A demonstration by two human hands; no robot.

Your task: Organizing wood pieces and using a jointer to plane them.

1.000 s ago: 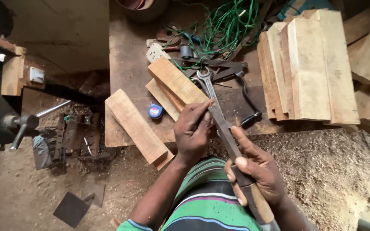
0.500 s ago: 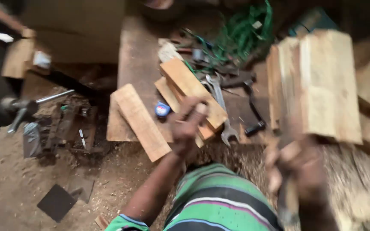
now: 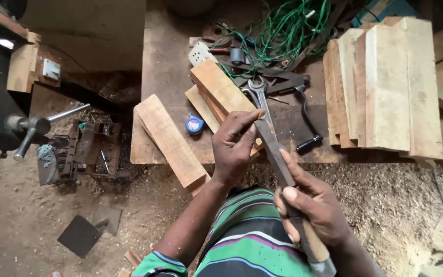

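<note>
Beneath you the floor (image 3: pixel 396 215) is packed earth strewn with pale, crumbly sawdust. The worktop (image 3: pixel 167 66) is a dark, scuffed slab of wood. At its right edge stand rough-sawn planks (image 3: pixel 385 82), pale and flat, stacked side by side. Green wire (image 3: pixel 288 25) lies in a loose tangle at the far side. A long, light block (image 3: pixel 170 139) hangs over the near edge, and a second block (image 3: pixel 221 87) rests slantwise on more pieces at the middle.

Your right hand (image 3: pixel 316 208) has its grip closed round the file's rounded wooden handle, index finger laid along the steel. The file (image 3: pixel 273 154) is flat, dark and narrow, and runs from that hand up to the second block. Your left hand (image 3: pixel 234 143) pinches its far end, fingertips closed on the blade just over the wood. A steel spanner (image 3: pixel 258 92) lies just beyond the tip, and a small round blue tape measure (image 3: pixel 195 124) sits between the two blocks.
</note>
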